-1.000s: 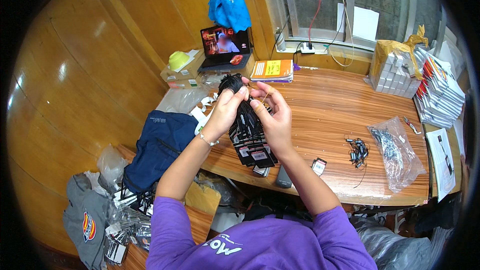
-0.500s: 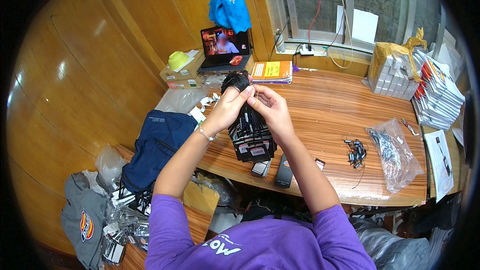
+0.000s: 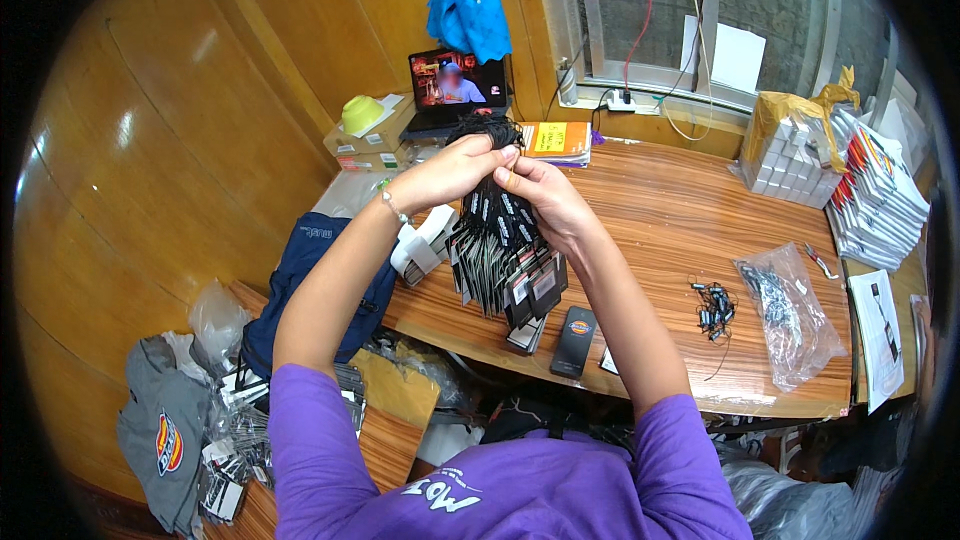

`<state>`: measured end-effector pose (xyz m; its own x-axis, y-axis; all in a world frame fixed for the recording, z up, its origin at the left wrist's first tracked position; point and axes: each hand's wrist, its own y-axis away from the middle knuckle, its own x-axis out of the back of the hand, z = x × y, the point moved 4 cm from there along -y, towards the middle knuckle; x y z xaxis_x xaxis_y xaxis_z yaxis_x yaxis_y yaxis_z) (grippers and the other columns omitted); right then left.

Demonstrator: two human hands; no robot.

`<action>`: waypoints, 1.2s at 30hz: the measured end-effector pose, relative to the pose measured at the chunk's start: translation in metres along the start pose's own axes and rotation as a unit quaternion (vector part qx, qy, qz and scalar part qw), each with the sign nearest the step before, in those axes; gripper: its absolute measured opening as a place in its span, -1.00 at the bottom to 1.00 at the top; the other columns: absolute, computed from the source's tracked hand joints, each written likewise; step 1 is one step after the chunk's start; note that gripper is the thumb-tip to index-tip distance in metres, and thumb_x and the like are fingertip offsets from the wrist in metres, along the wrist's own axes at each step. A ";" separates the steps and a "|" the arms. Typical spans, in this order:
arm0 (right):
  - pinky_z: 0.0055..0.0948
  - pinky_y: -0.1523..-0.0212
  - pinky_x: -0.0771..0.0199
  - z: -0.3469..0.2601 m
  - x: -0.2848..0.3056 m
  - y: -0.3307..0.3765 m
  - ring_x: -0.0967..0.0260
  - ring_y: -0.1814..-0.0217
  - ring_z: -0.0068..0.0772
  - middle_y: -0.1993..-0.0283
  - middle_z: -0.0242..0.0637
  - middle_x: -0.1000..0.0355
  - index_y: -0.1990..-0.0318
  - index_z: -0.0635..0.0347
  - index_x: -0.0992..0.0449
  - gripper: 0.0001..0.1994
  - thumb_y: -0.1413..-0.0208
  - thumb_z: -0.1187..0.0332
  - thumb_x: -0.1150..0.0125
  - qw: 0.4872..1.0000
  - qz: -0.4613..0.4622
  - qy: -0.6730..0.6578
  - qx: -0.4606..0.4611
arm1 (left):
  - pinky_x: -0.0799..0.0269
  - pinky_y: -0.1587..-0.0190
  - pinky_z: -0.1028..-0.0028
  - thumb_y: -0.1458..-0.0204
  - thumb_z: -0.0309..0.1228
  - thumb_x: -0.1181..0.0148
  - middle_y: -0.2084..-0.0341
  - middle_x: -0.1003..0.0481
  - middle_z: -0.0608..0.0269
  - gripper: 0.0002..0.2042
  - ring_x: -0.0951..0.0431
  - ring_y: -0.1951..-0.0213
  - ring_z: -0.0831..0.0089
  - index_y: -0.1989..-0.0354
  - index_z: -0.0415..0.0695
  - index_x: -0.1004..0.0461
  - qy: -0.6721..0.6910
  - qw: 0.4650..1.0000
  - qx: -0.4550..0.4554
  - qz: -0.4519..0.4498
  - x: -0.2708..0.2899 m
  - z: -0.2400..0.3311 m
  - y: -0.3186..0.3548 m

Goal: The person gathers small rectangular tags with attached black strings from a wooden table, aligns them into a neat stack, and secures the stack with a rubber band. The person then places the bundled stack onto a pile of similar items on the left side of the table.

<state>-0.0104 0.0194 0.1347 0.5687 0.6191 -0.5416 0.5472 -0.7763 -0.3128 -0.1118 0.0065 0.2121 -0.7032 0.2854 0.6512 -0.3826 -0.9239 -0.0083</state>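
A thick bunch of black hang tags (image 3: 505, 265) with black strings hangs in front of me above the wooden table. My left hand (image 3: 450, 170) is closed around the gathered strings at its top; the loose string ends (image 3: 485, 127) stick up beyond the fist. My right hand (image 3: 548, 198) pinches at the same gathered point, thumb and fingertips against the left thumb. What exactly its fingertips hold is too small to make out. The tags fan out downward between my forearms. Just below them a dark flat box (image 3: 573, 342) lies near the table's front edge.
White folded card (image 3: 425, 243) lies left of the bunch, near a navy bag (image 3: 310, 280). Farther back are a laptop (image 3: 455, 80) and an orange booklet (image 3: 560, 140). To the right are black string pieces (image 3: 714, 310), a clear plastic bag (image 3: 790, 325) and stacked packages (image 3: 875, 180).
Both hands have shifted a little; my left forearm has swung outward and its fist now wraps the strings more. The tags are turned and spread wider, uncovering the dark box below.
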 end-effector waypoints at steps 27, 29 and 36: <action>-0.68 0.38 -0.20 -0.098 0.068 0.005 -0.18 0.44 -0.72 0.48 -0.52 -0.31 0.34 0.24 -0.41 -0.86 -0.08 0.40 0.08 0.912 0.092 0.399 0.016 | -0.38 0.18 0.34 -0.18 -0.29 0.18 0.29 -0.44 0.21 -0.81 -0.44 0.18 0.37 0.32 -0.08 -0.36 0.620 0.766 -0.155 -0.073 -0.048 -0.017 -0.125; -0.67 0.34 -0.20 -0.094 0.096 0.015 -0.17 0.41 -0.71 0.47 -0.52 -0.30 0.35 0.24 -0.41 -0.85 -0.07 0.40 0.09 0.889 0.102 0.445 -0.009 | -0.41 0.19 0.28 -0.16 -0.30 0.16 0.26 -0.44 0.19 -0.82 -0.44 0.13 0.33 0.31 -0.09 -0.36 0.680 0.725 -0.099 -0.040 -0.077 -0.029 -0.136; -0.59 0.30 -0.15 -0.066 0.170 0.050 -0.12 0.38 -0.62 0.48 -0.46 -0.25 0.44 0.24 -0.34 -0.86 -0.05 0.37 0.05 0.871 0.134 0.472 0.004 | -0.38 0.05 0.19 -0.14 -0.34 0.09 0.22 -0.44 0.18 -0.85 -0.40 0.01 0.25 0.27 -0.13 -0.36 0.757 0.649 -0.064 -0.044 -0.155 -0.068 -0.159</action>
<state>0.1540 0.0935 0.0782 0.9290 0.2343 0.2865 0.3154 -0.9063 -0.2814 0.0177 0.1268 0.0610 -0.4211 0.3485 -0.8374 -0.4393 -0.8861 -0.1479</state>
